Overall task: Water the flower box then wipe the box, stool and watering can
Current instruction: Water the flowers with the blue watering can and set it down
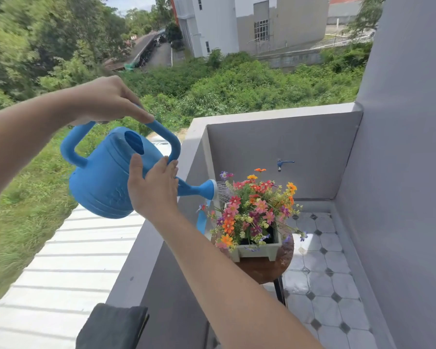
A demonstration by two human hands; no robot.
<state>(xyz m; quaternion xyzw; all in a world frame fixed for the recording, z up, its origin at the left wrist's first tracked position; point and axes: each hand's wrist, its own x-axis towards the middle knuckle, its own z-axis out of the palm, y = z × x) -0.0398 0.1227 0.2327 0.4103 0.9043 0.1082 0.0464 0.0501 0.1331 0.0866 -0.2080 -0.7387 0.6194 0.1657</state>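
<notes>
Balcony stool (275, 269) | flower box (259, 250): flowers (252, 210) | watering can (106, 182) spraying

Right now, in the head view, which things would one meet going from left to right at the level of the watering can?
Left hand on the handle → watering can → right hand against its side → flower box with flowers, on the stool → blue tap on the wall.

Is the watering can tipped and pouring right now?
Yes: the watering can is tilted spout-down, and fine streams spray from its rose onto the flowers.
</notes>
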